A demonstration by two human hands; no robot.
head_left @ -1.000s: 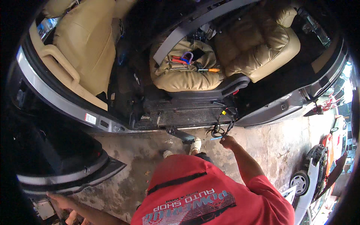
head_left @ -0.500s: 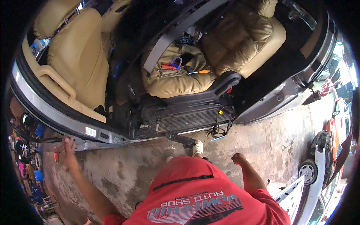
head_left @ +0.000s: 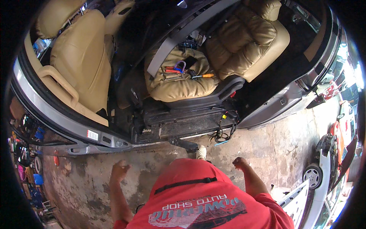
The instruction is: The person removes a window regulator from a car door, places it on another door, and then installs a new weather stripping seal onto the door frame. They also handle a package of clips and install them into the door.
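I stand at the open side of a car, wearing a red shirt. My left hand (head_left: 119, 170) hangs over the concrete floor, fingers curled, holding nothing. My right hand (head_left: 240, 163) is also curled and holds nothing, just below a bundle of loose black wires (head_left: 223, 131) that hangs from the door sill. The tan leather front seat (head_left: 179, 82) lies ahead, with several hand tools (head_left: 179, 70) on its cushion, among them an orange-handled screwdriver and red-handled pliers. One shoe tip (head_left: 201, 152) shows by the sill.
A grey seat belt (head_left: 183, 36) crosses above the seat. The tan rear seat (head_left: 82, 63) is to the left. A white car (head_left: 324, 168) stands at the right. Coloured items line a rack at the far left (head_left: 26, 160). The floor is stained concrete (head_left: 274, 141).
My right hand has let go of the wires at the sill and drawn back. My left arm has swung in from the far left toward my body. The view has shifted.
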